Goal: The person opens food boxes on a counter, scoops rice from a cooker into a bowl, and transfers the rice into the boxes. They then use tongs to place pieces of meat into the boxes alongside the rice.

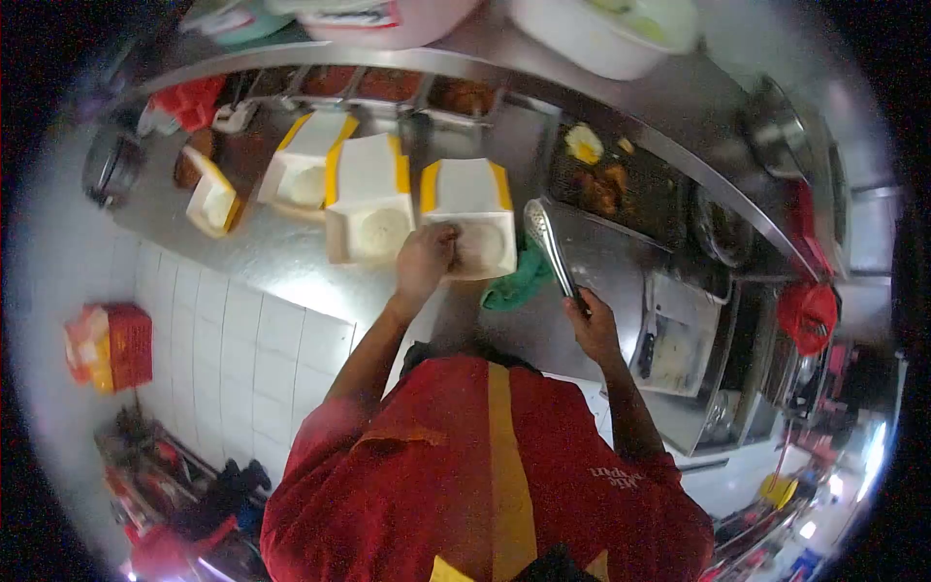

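My left hand (425, 260) is at the left wall of an open white and yellow takeaway box (468, 189), its fingers curled over the edge and slightly blurred. Something pale and rounded, like rice, lies inside that box. In my right hand (593, 328) are metal tongs (555, 247) with a perforated head and a dark grip, pointing up and away from me. The head of the tongs is just right of the box. A green cloth (519, 279) lies between the box and the tongs. To the left stand open boxes (369, 207) with white rounded portions in them.
A dark tray (621, 179) at the right holds fried pieces and an egg. Food containers (378, 85) line the back, below a metal shelf edge (436, 60). White tubs (611, 44) stand above. A white board (679, 325) lies at the right.
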The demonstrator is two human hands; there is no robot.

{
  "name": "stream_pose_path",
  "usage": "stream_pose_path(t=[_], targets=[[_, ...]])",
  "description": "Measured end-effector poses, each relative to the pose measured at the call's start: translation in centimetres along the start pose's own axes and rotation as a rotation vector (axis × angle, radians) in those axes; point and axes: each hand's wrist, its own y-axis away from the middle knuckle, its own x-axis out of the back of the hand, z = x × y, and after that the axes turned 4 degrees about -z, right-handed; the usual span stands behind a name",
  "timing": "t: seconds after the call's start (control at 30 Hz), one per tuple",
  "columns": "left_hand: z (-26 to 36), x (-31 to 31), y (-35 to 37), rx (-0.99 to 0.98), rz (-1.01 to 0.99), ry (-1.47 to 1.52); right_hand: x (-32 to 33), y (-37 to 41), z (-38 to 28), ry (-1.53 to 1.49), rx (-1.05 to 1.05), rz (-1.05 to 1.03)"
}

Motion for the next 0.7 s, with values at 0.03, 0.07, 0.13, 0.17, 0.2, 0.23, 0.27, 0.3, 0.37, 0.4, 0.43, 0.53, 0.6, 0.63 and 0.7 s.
stream_pose_path(t=[0.03,0.07,0.13,0.17,0.2,0.23,0.27,0.3,0.37,0.4,0.43,0.53,0.6,0.63,0.7], targets=[[-0.6,-0.8,-0.3,-0.030,-0.065,-0.039,0.7,0.4,1.0,-0.006,-0.016,0.041],[-1.5,-1.9,-1.0,-0.073,-0.132,-0.075,1.9,0.8,1.9,-0.032,-0.083,0.042],[-2.1,-2.7,-1.6,-0.162,-0.239,-0.293,4.0,1.9,5.6,-0.163,-0.154,0.099],[-3.3,-3.9,-1.9,-0.218,-0.213,-0.413,5.5,2.7,7.2,-0.179,-0.187,0.195],[-1.5,-3.4,-2.0,-0.182,-0.222,-0.468,7.2,3.2,8.6,-0.013,-0.188,0.287],[-3.9,-4.2,-1.6,-0.256,-0.186,-0.407,8.9,3.5,9.7,0.154,-0.198,0.355],[-3.2,-3.8,-1.6,-0.130,-0.300,-0.442,11.2,4.6,8.9,0.112,-0.148,0.482],[-5.2,-4.2,-1.1,-0.187,-0.235,-0.414,13.5,5.2,8.2,0.072,-0.093,0.593],[-3.9,-3.5,-0.6,-0.161,-0.197,-0.176,18.7,4.0,12.3,0.331,-0.318,0.673],[-2.3,-2.8,0.0,-0.177,-0.208,-0.185,21.1,4.1,13.6,0.454,-0.312,0.698],[-0.2,-2.3,0.8,-0.098,-0.157,-0.047,23.6,4.1,15.2,0.578,-0.301,0.719],[0.0,-2.5,2.5,-0.005,-0.087,0.094,30.3,0.1,26.8,1.042,-0.289,0.736],[0.7,-2.4,3.2,0.057,-0.064,-0.078,33.9,-3.5,32.2,1.044,-0.266,0.891],[0.2,-2.4,3.6,0.053,-0.062,-0.090,35.2,-4.8,33.1,1.165,-0.224,0.750],[-1.2,-2.7,4.5,0.047,-0.051,-0.098,36.7,-7.0,33.1,1.272,-0.172,0.609]])
